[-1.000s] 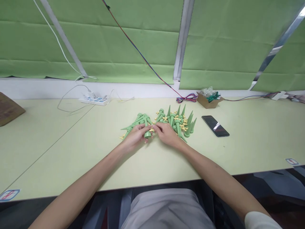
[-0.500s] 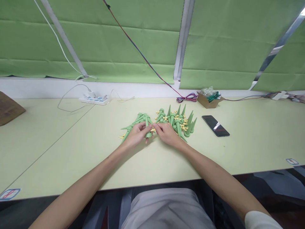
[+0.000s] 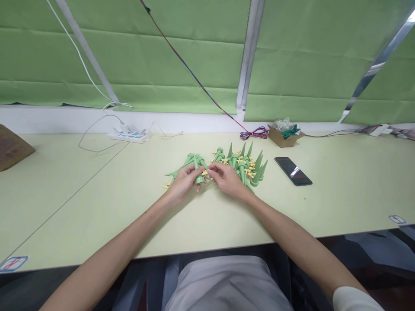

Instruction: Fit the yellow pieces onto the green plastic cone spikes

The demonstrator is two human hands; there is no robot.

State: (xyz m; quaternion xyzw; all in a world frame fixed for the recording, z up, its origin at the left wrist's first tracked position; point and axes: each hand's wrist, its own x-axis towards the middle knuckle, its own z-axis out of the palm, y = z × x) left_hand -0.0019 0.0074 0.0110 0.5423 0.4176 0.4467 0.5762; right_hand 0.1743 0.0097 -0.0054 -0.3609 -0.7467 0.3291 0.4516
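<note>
My left hand (image 3: pixel 182 184) is closed around a green plant watering spike (image 3: pixel 199 179), its pointed end up and its wide cap toward me. Close beside it, my right hand (image 3: pixel 229 180) pinches a small yellow valve (image 3: pixel 205 172) at the spike's side. Whether the valve sits in the spike or only touches it, I cannot tell. Beyond my left hand lies a small heap of green spikes (image 3: pixel 189 158), partly covered by the fingers. Behind my right hand is a larger pile of spikes (image 3: pixel 241 167), with several yellow valves (image 3: pixel 250 173) among them.
A black phone (image 3: pixel 293 171) lies to the right on the pale table (image 3: pixel 207 224). Toward the back are a small cardboard box (image 3: pixel 284 137) with plastic and green ties, a coiled red-blue cable (image 3: pixel 256 133), and a white power strip (image 3: pixel 131 136). A brown board (image 3: pixel 13 147) is far left.
The held spike now leans a little more to the left, and its cap has shifted slightly left and up. The yellow valve shows more clearly between my hands.
</note>
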